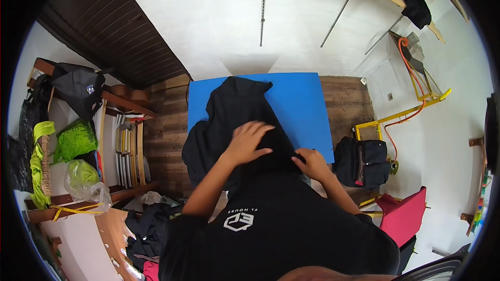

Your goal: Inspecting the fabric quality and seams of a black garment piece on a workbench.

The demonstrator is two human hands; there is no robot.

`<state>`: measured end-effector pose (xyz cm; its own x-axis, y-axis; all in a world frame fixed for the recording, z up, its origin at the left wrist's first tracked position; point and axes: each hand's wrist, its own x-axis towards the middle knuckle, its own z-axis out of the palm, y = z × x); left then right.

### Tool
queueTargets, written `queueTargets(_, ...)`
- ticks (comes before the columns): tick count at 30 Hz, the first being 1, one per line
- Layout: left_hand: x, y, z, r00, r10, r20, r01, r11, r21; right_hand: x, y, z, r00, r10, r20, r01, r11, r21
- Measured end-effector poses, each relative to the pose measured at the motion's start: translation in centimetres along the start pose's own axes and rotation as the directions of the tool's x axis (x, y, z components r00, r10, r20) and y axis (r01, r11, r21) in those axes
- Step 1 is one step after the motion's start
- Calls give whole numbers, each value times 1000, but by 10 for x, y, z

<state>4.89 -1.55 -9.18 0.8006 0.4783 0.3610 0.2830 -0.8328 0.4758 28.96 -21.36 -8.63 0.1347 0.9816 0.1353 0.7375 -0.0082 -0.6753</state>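
A black cloth garment (238, 101) lies spread over a blue tabletop (300, 109) and hangs past its near left edge. My left hand (250, 142) is over the middle of the garment, palm down with the fingers apart, holding nothing. At the garment's right edge, my right hand (310, 162) has its thumb and fingertips on the black cloth; whether it pinches the cloth cannot be told. The near part of the garment merges with my black shirt to the eye.
Left stands a wooden shelf (129, 105) with bags and green cloth. A black bag (363, 162) and a yellow metal frame (402, 114) stand right of the table. Dark clothes (150, 230) lie at the lower left, and red cloth (404, 214) hangs at the lower right.
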Motion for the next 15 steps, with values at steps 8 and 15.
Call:
queueTargets(8,102,-87,52,631,113,768,-331,934,135,-31,-24,-72,978,103,180,-84,990,-111)
queueTargets(15,125,-142,-62,902,166,399,-318,880,352,-57,33,-94,925,374,64,-367,925,-99)
